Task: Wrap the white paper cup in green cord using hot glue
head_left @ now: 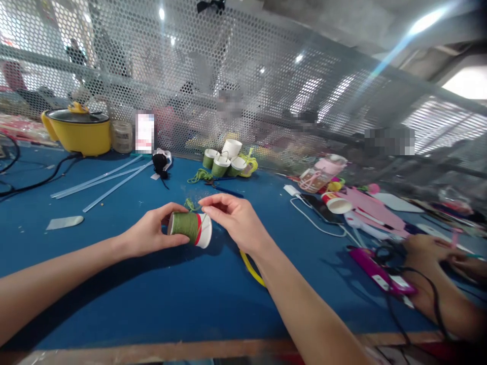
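Note:
My left hand (162, 230) grips a paper cup (186, 228) wound with green yarn, its fingers and thumb around the wrapped side. The cup lies tilted on its side above the blue table, its bare white end and a red band toward the right. My right hand (232, 218) is closed in a pinch at the cup's upper right, on a thin green yarn strand (201, 223) that runs down across the red band. A small loose tuft of green yarn (191, 205) shows between my hands. A yellow ring-like strip (251, 268) is partly hidden under my right forearm.
Several green-wrapped cups (220, 166) stand at the back beside loose green yarn (200, 176) and dark-handled pliers (224, 185). Clear strips (102, 177) and a yellow pot (81, 133) are left. Right are a phone (321, 208), a purple power strip (380, 271) and another person's arm (437, 279).

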Motion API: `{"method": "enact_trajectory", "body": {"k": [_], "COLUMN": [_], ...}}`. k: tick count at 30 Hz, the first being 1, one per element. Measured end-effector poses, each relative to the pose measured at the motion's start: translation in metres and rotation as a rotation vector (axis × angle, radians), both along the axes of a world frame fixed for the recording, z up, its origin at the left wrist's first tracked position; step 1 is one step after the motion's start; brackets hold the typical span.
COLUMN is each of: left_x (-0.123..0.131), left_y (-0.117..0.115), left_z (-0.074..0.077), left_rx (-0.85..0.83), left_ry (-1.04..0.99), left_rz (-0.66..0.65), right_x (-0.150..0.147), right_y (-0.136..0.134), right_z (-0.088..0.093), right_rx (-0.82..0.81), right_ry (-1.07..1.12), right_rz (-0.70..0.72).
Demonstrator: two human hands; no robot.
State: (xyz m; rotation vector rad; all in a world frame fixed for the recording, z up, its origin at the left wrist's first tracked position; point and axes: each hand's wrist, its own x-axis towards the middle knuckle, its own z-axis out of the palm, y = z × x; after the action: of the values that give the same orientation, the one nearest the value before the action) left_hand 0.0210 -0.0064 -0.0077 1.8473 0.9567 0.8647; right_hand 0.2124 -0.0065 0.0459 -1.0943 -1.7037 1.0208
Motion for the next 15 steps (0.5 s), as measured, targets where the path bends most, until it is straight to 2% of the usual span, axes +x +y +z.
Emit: {"method": "enact_trajectory", "body": {"k": [5,15], "left_x": [-0.002,-0.002], "left_y": [-0.001,-0.005], "left_z": [-0.001,0.0], "left_rx": [-0.07,0.114], "left_ry": [-0.013,0.032], "left_rz": [-0.066,-0.091], "right_x": [0.003,0.002], "right_y": [0.004,0.006], "right_z": [-0.004,-0.014], "right_rx": [0.025,-0.023], "right_ry": [-0.021,-0.006], "right_rz": [-0.061,-0.078]}}
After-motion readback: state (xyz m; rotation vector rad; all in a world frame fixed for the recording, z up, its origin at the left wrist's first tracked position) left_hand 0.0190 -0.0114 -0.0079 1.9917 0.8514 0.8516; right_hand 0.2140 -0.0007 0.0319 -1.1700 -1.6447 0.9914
